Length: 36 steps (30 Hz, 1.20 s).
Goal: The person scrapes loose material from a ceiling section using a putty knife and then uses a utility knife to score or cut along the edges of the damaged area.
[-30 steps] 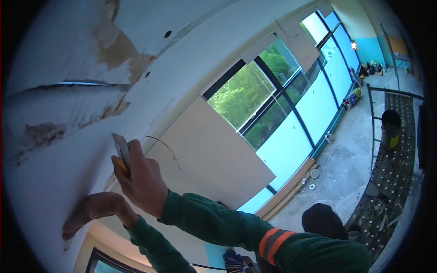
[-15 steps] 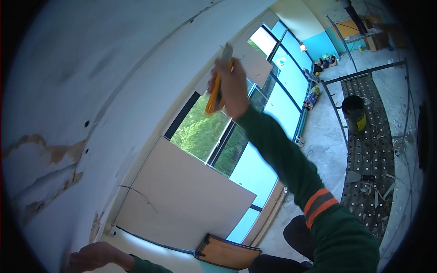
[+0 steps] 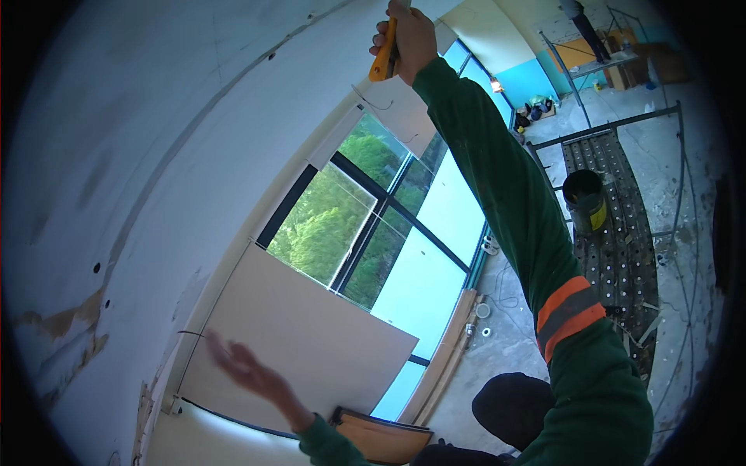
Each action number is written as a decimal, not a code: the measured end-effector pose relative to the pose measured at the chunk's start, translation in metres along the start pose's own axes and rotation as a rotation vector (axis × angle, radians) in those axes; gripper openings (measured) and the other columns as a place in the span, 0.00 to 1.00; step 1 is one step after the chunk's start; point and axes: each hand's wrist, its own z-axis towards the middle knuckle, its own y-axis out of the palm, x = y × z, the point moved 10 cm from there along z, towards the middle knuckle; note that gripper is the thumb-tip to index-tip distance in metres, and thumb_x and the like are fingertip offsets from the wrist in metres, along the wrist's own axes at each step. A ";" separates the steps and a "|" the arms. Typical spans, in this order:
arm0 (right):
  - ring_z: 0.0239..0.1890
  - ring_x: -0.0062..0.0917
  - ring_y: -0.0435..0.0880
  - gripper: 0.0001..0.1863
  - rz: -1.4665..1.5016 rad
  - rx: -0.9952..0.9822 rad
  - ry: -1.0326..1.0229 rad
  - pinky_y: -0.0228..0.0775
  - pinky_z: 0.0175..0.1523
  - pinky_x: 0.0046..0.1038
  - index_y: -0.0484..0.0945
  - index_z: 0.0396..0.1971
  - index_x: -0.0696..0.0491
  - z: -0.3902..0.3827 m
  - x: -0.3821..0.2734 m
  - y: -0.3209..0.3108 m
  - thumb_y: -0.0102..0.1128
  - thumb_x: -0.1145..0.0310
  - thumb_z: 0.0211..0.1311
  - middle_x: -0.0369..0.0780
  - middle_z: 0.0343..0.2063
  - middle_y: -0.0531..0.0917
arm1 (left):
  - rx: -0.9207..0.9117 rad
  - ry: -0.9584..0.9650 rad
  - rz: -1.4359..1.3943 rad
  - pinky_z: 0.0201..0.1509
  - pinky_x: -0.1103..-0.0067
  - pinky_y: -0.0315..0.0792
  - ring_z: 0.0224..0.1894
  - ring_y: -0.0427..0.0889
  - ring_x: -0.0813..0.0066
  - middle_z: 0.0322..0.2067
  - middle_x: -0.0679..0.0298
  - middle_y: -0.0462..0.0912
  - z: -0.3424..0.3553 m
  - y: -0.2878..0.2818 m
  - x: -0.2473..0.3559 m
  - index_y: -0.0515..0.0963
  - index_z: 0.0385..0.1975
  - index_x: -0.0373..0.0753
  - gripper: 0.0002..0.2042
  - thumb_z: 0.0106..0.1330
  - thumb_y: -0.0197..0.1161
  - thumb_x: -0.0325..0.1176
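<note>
My right hand (image 3: 416, 45) is raised to the top of the view, its fingers wrapped round a yellow-orange utility knife (image 3: 382, 67). The knife's front end reaches the picture's upper edge, so its tip is hidden. Beside it spreads a large white plastered surface (image 3: 155, 116) with a grey seam and a few dark holes. My left hand (image 3: 250, 373) is lower down, somewhat blurred, with its fingers stretched out and nothing visible in it. It is in front of a beige board (image 3: 311, 326), near a thin wire (image 3: 192, 334).
Windows (image 3: 342, 210) run along the middle. At right, a perforated scaffold platform (image 3: 622, 272) with a metal frame carries a dark bucket (image 3: 584, 203) and scraps. A person (image 3: 588, 31) stands on a far scaffold. An orange-brown panel (image 3: 381, 439) lies at the bottom.
My right hand has moved upward with the knife. My left hand has come away from the white surface, moving up and right, and its fingers have spread. The view has shifted slightly.
</note>
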 end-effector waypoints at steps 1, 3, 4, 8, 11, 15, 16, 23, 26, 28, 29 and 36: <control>0.16 0.27 0.73 0.10 0.017 -0.012 -0.001 0.71 0.21 0.33 0.67 0.35 0.51 0.000 -0.001 0.005 0.52 0.60 0.65 0.37 0.19 0.71 | -0.108 -0.116 -0.124 0.66 0.66 0.61 0.64 0.65 0.60 0.61 0.51 0.65 -0.018 0.022 -0.030 0.61 0.63 0.31 0.24 0.72 0.49 0.39; 0.16 0.25 0.72 0.12 0.032 -0.026 -0.002 0.70 0.20 0.32 0.65 0.33 0.50 0.000 -0.003 0.010 0.52 0.57 0.65 0.36 0.19 0.69 | -0.289 -0.273 -0.200 0.60 0.67 0.66 0.62 0.65 0.59 0.61 0.52 0.63 -0.057 0.062 -0.062 0.59 0.63 0.32 0.23 0.71 0.51 0.34; 0.16 0.25 0.72 0.12 0.023 -0.025 0.004 0.70 0.20 0.32 0.66 0.33 0.50 0.000 -0.003 0.011 0.52 0.58 0.65 0.37 0.19 0.69 | -0.383 -0.348 -0.187 0.56 0.69 0.70 0.62 0.65 0.58 0.61 0.53 0.61 -0.081 0.079 -0.080 0.58 0.62 0.32 0.23 0.71 0.52 0.33; 0.15 0.25 0.71 0.13 -0.025 -0.038 0.004 0.71 0.20 0.32 0.66 0.34 0.51 0.001 -0.007 0.002 0.52 0.57 0.64 0.37 0.19 0.70 | -0.719 -0.468 -0.134 0.54 0.66 0.70 0.55 0.68 0.56 0.60 0.48 0.60 -0.185 0.134 -0.106 0.58 0.62 0.31 0.26 0.66 0.57 0.29; 0.15 0.23 0.71 0.11 -0.101 -0.003 0.048 0.70 0.20 0.32 0.67 0.33 0.51 -0.002 -0.011 0.003 0.54 0.61 0.63 0.36 0.19 0.70 | -0.936 -0.537 -0.113 0.58 0.63 0.66 0.56 0.68 0.53 0.60 0.45 0.59 -0.270 0.159 -0.148 0.58 0.62 0.31 0.29 0.64 0.60 0.33; 0.14 0.22 0.70 0.08 -0.296 -0.136 0.059 0.70 0.20 0.31 0.67 0.30 0.52 -0.005 -0.010 0.013 0.55 0.66 0.60 0.35 0.18 0.70 | -1.138 -0.574 -0.062 0.63 0.62 0.63 0.62 0.62 0.47 0.63 0.42 0.56 -0.377 0.161 -0.189 0.57 0.64 0.32 0.32 0.64 0.62 0.38; 0.14 0.21 0.70 0.07 -0.302 -0.153 0.055 0.70 0.20 0.30 0.67 0.29 0.52 -0.010 -0.011 0.018 0.56 0.69 0.59 0.35 0.18 0.70 | -1.210 -0.570 -0.062 0.66 0.59 0.58 0.66 0.57 0.42 0.64 0.37 0.52 -0.403 0.158 -0.194 0.56 0.64 0.31 0.34 0.64 0.61 0.42; 0.14 0.20 0.70 0.06 -0.323 -0.194 0.076 0.70 0.20 0.31 0.68 0.27 0.52 -0.046 -0.001 0.033 0.56 0.72 0.56 0.35 0.18 0.71 | -1.692 -0.647 0.071 0.68 0.58 0.56 0.67 0.52 0.38 0.66 0.36 0.47 -0.527 0.121 -0.224 0.57 0.66 0.40 0.35 0.63 0.60 0.49; 0.16 0.21 0.72 0.07 -0.356 -0.201 0.041 0.74 0.25 0.31 0.65 0.31 0.56 -0.074 0.005 0.056 0.53 0.72 0.56 0.36 0.19 0.71 | -1.715 -0.705 0.090 0.68 0.58 0.56 0.67 0.52 0.38 0.66 0.37 0.46 -0.537 0.113 -0.238 0.57 0.66 0.40 0.35 0.62 0.59 0.49; 0.15 0.17 0.70 0.06 -0.330 -0.156 0.074 0.72 0.24 0.28 0.66 0.25 0.54 -0.095 0.007 0.064 0.55 0.74 0.52 0.34 0.17 0.70 | -1.704 -0.726 0.072 0.68 0.58 0.57 0.67 0.52 0.38 0.66 0.37 0.47 -0.536 0.116 -0.231 0.57 0.66 0.41 0.35 0.62 0.60 0.49; 0.15 0.17 0.70 0.06 -0.329 -0.159 0.077 0.72 0.24 0.28 0.66 0.25 0.54 -0.103 0.008 0.068 0.55 0.74 0.52 0.34 0.17 0.70 | -1.701 -0.731 0.072 0.68 0.58 0.57 0.67 0.52 0.38 0.66 0.37 0.47 -0.535 0.118 -0.227 0.57 0.66 0.41 0.35 0.62 0.60 0.49; 0.14 0.16 0.70 0.08 -0.175 -0.196 0.119 0.74 0.21 0.25 0.64 0.27 0.55 -0.162 0.024 0.123 0.54 0.74 0.51 0.34 0.17 0.70 | -1.608 -0.734 0.066 0.68 0.58 0.57 0.67 0.52 0.37 0.66 0.37 0.45 -0.525 0.111 -0.236 0.57 0.67 0.45 0.33 0.63 0.59 0.47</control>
